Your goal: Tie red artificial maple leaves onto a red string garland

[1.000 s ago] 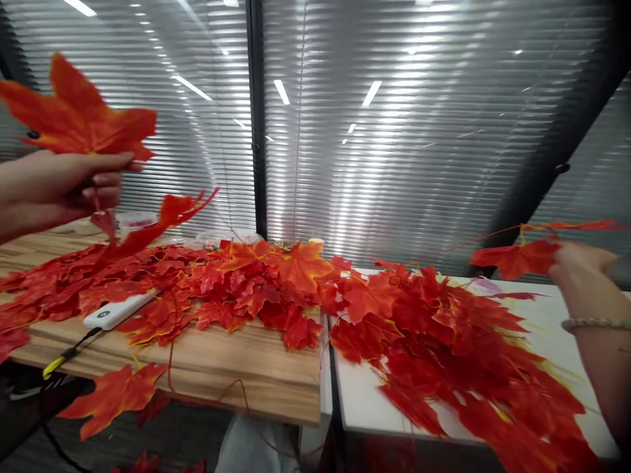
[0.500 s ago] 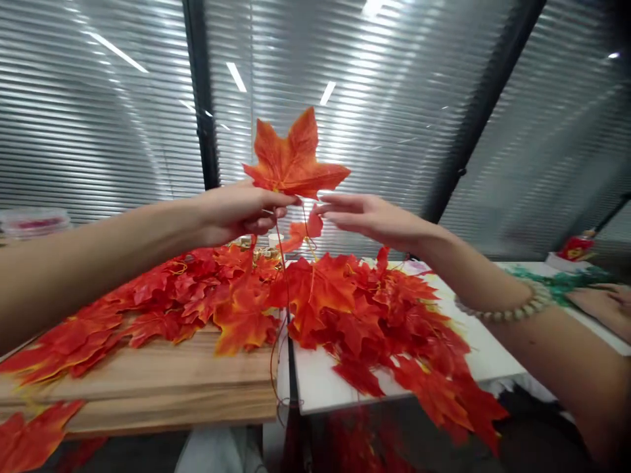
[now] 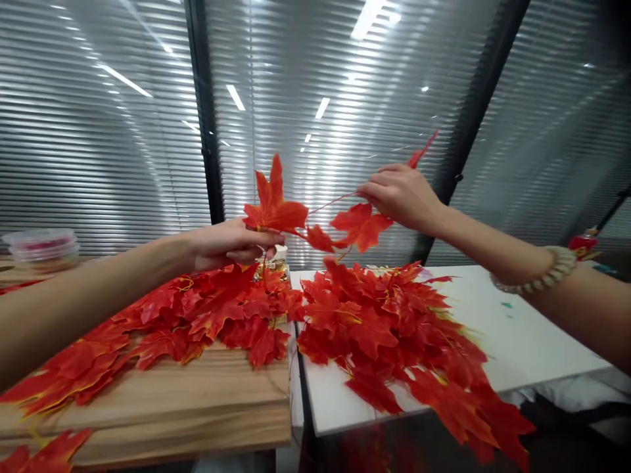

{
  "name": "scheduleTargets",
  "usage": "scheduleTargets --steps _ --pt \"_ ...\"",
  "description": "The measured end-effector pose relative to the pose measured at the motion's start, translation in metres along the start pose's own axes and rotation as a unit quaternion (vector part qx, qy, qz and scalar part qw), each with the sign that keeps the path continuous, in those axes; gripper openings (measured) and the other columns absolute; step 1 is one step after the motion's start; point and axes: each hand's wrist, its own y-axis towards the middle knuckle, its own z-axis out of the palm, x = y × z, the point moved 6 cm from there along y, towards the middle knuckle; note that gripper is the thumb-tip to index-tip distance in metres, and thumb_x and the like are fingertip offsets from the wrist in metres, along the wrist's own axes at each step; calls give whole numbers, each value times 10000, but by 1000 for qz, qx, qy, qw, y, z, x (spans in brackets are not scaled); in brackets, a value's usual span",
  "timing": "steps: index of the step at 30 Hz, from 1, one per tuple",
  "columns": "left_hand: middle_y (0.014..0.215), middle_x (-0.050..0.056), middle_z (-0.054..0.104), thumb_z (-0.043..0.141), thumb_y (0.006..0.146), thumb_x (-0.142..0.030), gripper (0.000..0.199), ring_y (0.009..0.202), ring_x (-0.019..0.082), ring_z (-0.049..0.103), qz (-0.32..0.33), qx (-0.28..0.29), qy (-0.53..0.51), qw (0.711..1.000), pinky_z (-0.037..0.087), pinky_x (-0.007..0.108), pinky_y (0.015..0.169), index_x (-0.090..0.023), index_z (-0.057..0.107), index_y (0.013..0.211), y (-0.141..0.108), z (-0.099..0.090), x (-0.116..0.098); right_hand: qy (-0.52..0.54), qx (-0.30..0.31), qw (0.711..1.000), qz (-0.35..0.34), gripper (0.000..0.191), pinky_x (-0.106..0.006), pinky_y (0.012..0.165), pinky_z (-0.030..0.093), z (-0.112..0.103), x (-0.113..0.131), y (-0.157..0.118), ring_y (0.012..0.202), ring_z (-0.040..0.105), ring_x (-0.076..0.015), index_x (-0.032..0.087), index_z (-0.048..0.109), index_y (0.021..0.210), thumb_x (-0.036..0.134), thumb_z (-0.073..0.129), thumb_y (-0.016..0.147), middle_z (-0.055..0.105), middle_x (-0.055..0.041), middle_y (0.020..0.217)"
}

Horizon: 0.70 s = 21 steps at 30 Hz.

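Several tall window panes, covered by grey blinds [image 3: 315,72] and split by dark posts [image 3: 201,105], fill the background. Below stand two tables side by side with a narrow gap between: a white table [image 3: 522,328] on the right and a wooden table [image 3: 197,401] on the left. Each bears a heap of red and orange cloth leaves; the right heap [image 3: 374,322] spills over the white table's front edge, and the left heap [image 3: 211,309] spreads along the wood. Above them, the left hand [image 3: 234,243] has its thumb and fingers pinched on the base of an orange leaf [image 3: 276,209], which stands up over the knuckles. The right hand [image 3: 401,197], higher up, has its fingertips together on a thin red string [image 3: 332,202] running towards the left hand; another leaf [image 3: 362,226] hangs just below it. A clear tub [image 3: 44,249] sits at far left. A beaded bracelet [image 3: 539,272] circles the right wrist. At far right, a small red object [image 3: 584,243] carries yellow marks too small to read.
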Motion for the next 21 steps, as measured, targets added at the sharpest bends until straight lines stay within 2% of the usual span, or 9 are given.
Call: scheduleTargets --steps 4,6,9,14,18,21 --pt "396 -51 376 633 778 -209 94 361 30 204 17 49 -4 999 177 150 329 -156 651 702 6 16 1 -81 7 997 -20 267 -384 853 351 -12 -47 -12 863 504 -228 221 622 897 198 359 937 551 -73 783" --pt "427 -39 421 607 786 -174 114 365 23 213 34 46 -9 998 194 147 345 -145 643 682 10 20 0 -123 38 991 -37 269 -378 832 363 -10 -64 -19 875 504 -231 198 615 928 164 348 933 559 -82 824" --pt "427 -43 392 549 807 -148 210 369 29 218 50 25 -28 998 224 159 374 -138 583 600 15 22 2 -185 74 978 -70 278 -360 799 377 2 -74 -34 851 511 -226 143 603 975 126 329 930 582 -104 873" --pt "470 -51 352 506 811 -214 306 378 40 212 24 -35 -70 997 170 194 386 -157 437 519 12 21 35 -183 13 982 -44 269 -325 749 398 36 -64 -68 787 514 -204 95 578 1061 134 341 940 603 -116 865" --pt "402 -77 286 520 773 -303 325 377 51 163 -36 -50 -66 996 103 218 413 -171 408 497 -4 32 71 -139 73 985 -65 259 -370 909 368 83 -41 -99 923 516 -210 103 610 1016 77 370 921 617 -113 925" --pt "340 -85 284 524 743 -330 281 384 64 139 -74 -75 -34 994 102 230 432 -175 464 517 -19 39 87 -113 106 987 -53 220 -385 943 363 110 -19 -119 923 528 -213 102 639 933 74 423 901 629 -111 896"
